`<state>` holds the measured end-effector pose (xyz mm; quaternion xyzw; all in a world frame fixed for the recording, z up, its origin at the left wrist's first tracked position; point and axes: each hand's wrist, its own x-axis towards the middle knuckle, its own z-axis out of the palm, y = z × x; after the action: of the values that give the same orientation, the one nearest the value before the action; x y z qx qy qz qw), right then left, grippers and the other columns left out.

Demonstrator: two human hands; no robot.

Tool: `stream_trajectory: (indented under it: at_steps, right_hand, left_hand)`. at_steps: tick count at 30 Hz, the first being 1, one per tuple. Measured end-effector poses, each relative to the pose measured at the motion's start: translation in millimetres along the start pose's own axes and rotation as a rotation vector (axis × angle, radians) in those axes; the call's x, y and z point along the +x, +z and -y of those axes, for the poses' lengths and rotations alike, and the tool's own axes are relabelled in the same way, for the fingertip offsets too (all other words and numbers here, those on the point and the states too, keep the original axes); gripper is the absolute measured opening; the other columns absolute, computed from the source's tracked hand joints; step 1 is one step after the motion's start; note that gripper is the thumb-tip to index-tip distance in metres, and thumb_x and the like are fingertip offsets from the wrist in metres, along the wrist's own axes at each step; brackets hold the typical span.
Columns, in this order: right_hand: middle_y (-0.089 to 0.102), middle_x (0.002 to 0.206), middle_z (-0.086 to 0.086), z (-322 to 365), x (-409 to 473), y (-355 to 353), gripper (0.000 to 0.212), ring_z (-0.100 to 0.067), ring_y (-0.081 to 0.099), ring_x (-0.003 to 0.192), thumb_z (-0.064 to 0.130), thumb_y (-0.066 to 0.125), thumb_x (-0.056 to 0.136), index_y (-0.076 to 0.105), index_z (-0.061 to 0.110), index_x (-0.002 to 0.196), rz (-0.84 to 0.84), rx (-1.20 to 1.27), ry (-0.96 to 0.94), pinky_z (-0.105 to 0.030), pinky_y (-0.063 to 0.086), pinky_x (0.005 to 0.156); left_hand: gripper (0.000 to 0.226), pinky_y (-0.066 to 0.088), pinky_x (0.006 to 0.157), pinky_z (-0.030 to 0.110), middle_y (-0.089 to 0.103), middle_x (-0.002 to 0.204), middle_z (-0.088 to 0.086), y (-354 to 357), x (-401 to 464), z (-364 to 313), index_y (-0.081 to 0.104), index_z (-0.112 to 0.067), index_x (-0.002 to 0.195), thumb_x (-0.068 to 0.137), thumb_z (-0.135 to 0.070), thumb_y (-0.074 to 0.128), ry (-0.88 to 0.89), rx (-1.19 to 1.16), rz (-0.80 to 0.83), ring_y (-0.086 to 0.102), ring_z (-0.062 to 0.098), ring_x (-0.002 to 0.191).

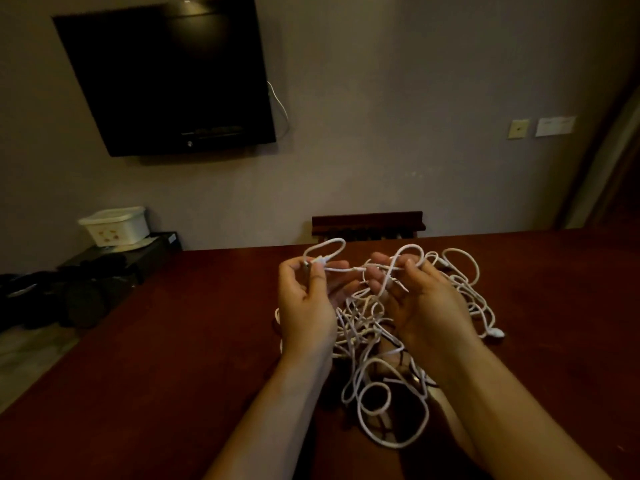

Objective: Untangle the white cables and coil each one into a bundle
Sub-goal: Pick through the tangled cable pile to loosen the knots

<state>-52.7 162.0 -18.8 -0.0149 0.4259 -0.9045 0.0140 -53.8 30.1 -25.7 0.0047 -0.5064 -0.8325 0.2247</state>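
Nearest: 2 bare forearms enter from bottom edge, angled up toward centre. Cables [374, 327]: white, 1 tangled heap on table [156, 341], spread btwn & under both hands, w/ loose loops trailing toward viewer btwn forearms and more loops fanned out to the right; no. of separate cables can't be told. Plug [496, 332]: white, at heap's right edge, lying on table. Left hand [306, 303]: raised over heap, palm toward viewer, thumb & forefinger pinching a connector end of 1 cable; a small loop arches above the pinch. Right hand [420, 299]: raised beside it, fingers curled round several strands at top of heap; 1 strand runs near-taut across gap from left hand's pinch to right fingers. Table: dark red-brown, fills lower half of view. Chair back [367, 223]: dark wood, just past far table edge. Left, on floor level: black stand [138, 251] w/ white tub [116, 226] on top; dark bags [69, 292] beside it, details too dim. Far wall: black TV [166, 77], off, w/ white wire [280, 109] hanging at its right side; 2 wall plates [540, 127] to right.
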Motion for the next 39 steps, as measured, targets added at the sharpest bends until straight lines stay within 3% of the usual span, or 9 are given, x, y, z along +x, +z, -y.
stream_trajectory:
  at_steps: [3, 6, 11, 16, 20, 25, 30, 35, 39]
  right_hand:
    - [0.069, 0.095, -0.007, 4, 3, -6, 0.019, -0.016, 0.062, 0.081, 0.028, 0.061, 0.101, 0.064, 0.011, 0.109, 0.015, 0.019, -0.027, -0.031, 0.05, 0.079]
    - [0.072, 0.093, 0.001, -2, 1, -8, 0.036, -0.017, 0.071, 0.081, 0.02, 0.081, 0.087, 0.06, 0.025, 0.117, -0.093, -0.456, -0.252, -0.032, 0.059, 0.075]
    - [0.076, 0.103, 0.003, -9, -2, -10, 0.049, -0.008, 0.076, 0.096, 0.017, 0.08, 0.089, 0.058, 0.035, 0.129, -0.106, -0.756, -0.511, -0.038, 0.066, 0.081]
    - [0.075, 0.091, 0.001, -8, -6, -9, 0.052, -0.007, 0.076, 0.079, 0.031, 0.081, 0.085, 0.056, 0.036, 0.13, -0.132, -0.967, -0.52, -0.033, 0.066, 0.069]
    - [0.074, 0.088, -0.005, -3, -8, -4, 0.045, -0.014, 0.078, 0.075, 0.018, 0.085, 0.082, 0.056, 0.025, 0.115, -0.156, -0.734, -0.515, -0.032, 0.065, 0.066]
    - [0.074, 0.087, -0.012, -1, -9, -3, 0.031, -0.019, 0.079, 0.076, 0.014, 0.082, 0.085, 0.057, 0.007, 0.103, -0.217, -0.548, -0.481, -0.033, 0.066, 0.066]
    - [0.077, 0.091, -0.014, 4, -10, 0, 0.016, -0.021, 0.08, 0.086, 0.007, 0.074, 0.094, 0.058, 0.006, 0.095, -0.284, -0.287, -0.415, -0.026, 0.063, 0.069]
    - [0.078, 0.095, -0.014, 4, -7, 0, 0.013, -0.021, 0.079, 0.092, 0.008, 0.069, 0.097, 0.057, 0.01, 0.094, -0.307, -0.158, -0.367, -0.025, 0.063, 0.077]
    - [0.08, 0.098, -0.013, 4, 0, -4, 0.021, -0.02, 0.079, 0.094, 0.008, 0.065, 0.1, 0.057, -0.001, 0.118, -0.326, -0.015, -0.303, -0.022, 0.062, 0.076]
  left_hand:
    - [0.008, 0.065, 0.074, 0.038, 0.079, 0.089, 0.005, -3, 5, 4, 0.052, -0.013, 0.113, 0.113, -0.016, 0.044, 0.038, 0.053, -0.012, 0.079, 0.028, 0.087]
    - [0.012, 0.065, 0.078, 0.045, 0.077, 0.087, 0.001, -4, 3, 3, 0.054, -0.013, 0.114, 0.113, -0.019, 0.044, 0.062, 0.102, 0.01, 0.077, 0.029, 0.087]
    - [0.011, 0.063, 0.066, 0.035, 0.071, 0.076, 0.0, -7, 1, -4, 0.059, -0.014, 0.112, 0.111, -0.02, 0.049, 0.093, 0.171, 0.066, 0.073, 0.02, 0.071]
    - [0.008, 0.062, 0.067, 0.035, 0.069, 0.076, -0.001, -9, 1, -4, 0.062, -0.018, 0.109, 0.109, -0.021, 0.054, 0.191, 0.264, 0.093, 0.071, 0.017, 0.07]
    - [0.008, 0.056, 0.058, 0.025, 0.065, 0.072, -0.001, -9, 0, -5, 0.065, -0.018, 0.108, 0.108, -0.021, 0.057, 0.205, 0.347, 0.176, 0.066, 0.015, 0.065]
    - [0.008, 0.056, 0.051, 0.03, 0.062, 0.071, 0.003, -7, -4, -9, 0.064, -0.013, 0.11, 0.106, -0.018, 0.059, 0.183, 0.333, 0.286, 0.063, 0.018, 0.061]
    - [0.005, 0.043, 0.043, 0.023, 0.052, 0.067, 0.001, -5, 7, -16, 0.059, -0.012, 0.109, 0.107, -0.012, 0.055, 0.0, -0.016, 0.074, 0.051, 0.012, 0.056]
    - [0.006, 0.042, 0.046, 0.022, 0.052, 0.072, 0.0, -13, 16, -11, 0.059, -0.014, 0.111, 0.109, -0.017, 0.054, 0.067, 0.017, -0.073, 0.051, 0.01, 0.059]
    - [0.005, 0.04, 0.047, 0.022, 0.052, 0.071, 0.0, -19, 20, -6, 0.057, -0.017, 0.112, 0.11, -0.017, 0.052, 0.117, 0.06, -0.185, 0.048, 0.01, 0.057]
